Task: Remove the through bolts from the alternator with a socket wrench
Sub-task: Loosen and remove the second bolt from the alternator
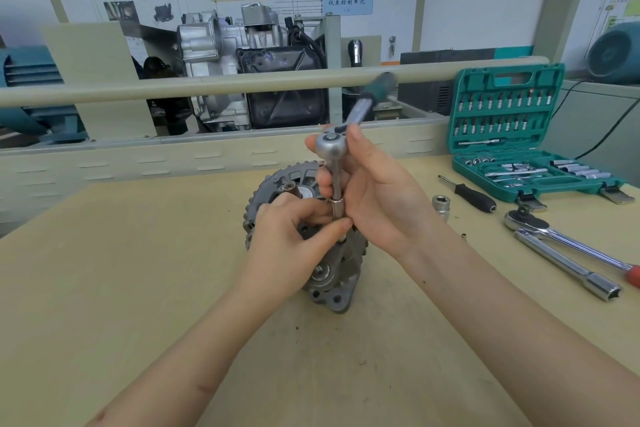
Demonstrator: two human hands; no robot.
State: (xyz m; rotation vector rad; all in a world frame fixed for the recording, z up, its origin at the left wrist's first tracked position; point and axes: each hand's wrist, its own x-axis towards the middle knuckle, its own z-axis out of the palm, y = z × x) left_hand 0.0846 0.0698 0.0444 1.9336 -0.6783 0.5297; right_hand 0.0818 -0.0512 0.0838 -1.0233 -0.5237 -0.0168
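Hands (pixel 332 215) around wrench (pixel 331 149) atop alternator (pixel 332 274)

Above the alternator (pixel 304 246), the socket wrench (pixel 346 135) handle is motion-blurred. Both hands hide the alternator's middle; the bolt under the socket cannot be seen.

- alternator (pixel 329 274) mid-table (pixel 138 270), upright
- right hand (pixel 374 198) grips socket wrench (pixel 333 163) extension, left hand (pixel 294 239) pinches socket
- open socket set (pixel 512 135) at right edge

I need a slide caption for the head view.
Both hands steady a socket wrench on the alternator.
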